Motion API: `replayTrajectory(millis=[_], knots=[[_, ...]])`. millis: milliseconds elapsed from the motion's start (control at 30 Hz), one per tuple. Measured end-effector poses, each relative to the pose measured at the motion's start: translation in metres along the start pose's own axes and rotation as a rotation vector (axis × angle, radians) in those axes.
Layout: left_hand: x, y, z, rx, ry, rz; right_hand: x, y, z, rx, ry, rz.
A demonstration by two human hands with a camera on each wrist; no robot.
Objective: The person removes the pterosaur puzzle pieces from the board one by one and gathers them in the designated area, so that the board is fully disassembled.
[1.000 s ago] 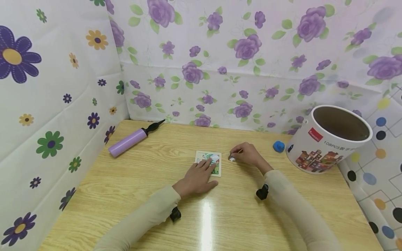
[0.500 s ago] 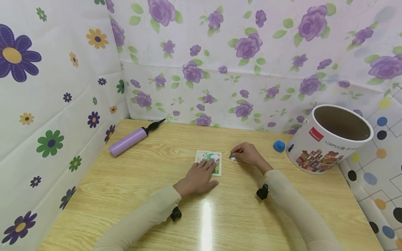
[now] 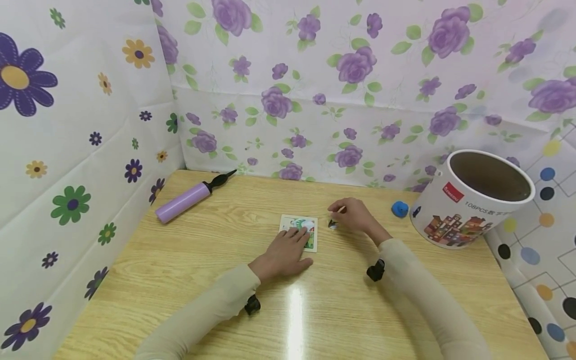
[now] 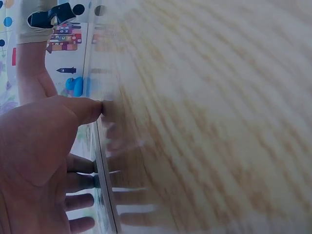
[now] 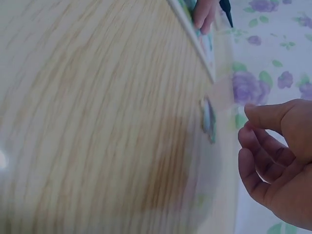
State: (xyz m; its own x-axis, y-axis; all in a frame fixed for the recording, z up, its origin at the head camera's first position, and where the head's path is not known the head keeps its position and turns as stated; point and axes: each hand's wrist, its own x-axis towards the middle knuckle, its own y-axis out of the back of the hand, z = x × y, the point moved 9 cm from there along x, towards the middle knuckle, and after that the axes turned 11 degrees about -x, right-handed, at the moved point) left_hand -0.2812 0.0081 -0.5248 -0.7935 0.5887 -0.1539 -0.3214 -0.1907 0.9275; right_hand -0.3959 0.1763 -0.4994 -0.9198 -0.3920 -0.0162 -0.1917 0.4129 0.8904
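My left hand (image 3: 284, 254) rests with straight, spread fingers on a small square puzzle board (image 3: 285, 221) with a pale frame and a green picture. The left wrist view shows its fingertips at the board's edge (image 4: 106, 187). Just right of the board lies a loose puzzle piece (image 3: 333, 225) on the table. My right hand (image 3: 354, 216) hovers close over that piece. In the right wrist view the thumb and forefinger tips of the right hand (image 5: 280, 151) come together with nothing between them, and the puzzle piece (image 5: 208, 120) lies apart from the fingers.
A blue toy (image 3: 399, 209) sits beside a large white bucket (image 3: 463, 210) at the right. At the back left lies a purple hand pump (image 3: 184, 202) with a black nozzle. Patterned cloth walls (image 3: 252, 150) border the wooden table (image 3: 216, 260).
My right hand has risen slightly off the puzzle piece, which its fingers touched before and which now lies on the table. The left hand and the board have stayed put.
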Motion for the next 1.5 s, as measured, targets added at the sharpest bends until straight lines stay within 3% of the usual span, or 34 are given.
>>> replayTrajectory(millis=[233, 567, 900, 1500], knots=[[-0.001, 0.000, 0.000, -0.024, -0.001, -0.012, 0.007, -0.003, -0.025, 0.027, 0.069, -0.001], [-0.002, 0.000, 0.004, 0.010, -0.081, 0.025, 0.021, -0.020, -0.050, 0.039, 0.126, -0.005], [-0.003, -0.002, 0.007, 0.035, -0.069, -0.010, 0.037, -0.041, -0.070, 0.039, 0.177, -0.063], [-0.003, -0.002, 0.005, 0.003, -0.059, 0.013, 0.050, -0.065, -0.079, 0.006, 0.238, -0.139]])
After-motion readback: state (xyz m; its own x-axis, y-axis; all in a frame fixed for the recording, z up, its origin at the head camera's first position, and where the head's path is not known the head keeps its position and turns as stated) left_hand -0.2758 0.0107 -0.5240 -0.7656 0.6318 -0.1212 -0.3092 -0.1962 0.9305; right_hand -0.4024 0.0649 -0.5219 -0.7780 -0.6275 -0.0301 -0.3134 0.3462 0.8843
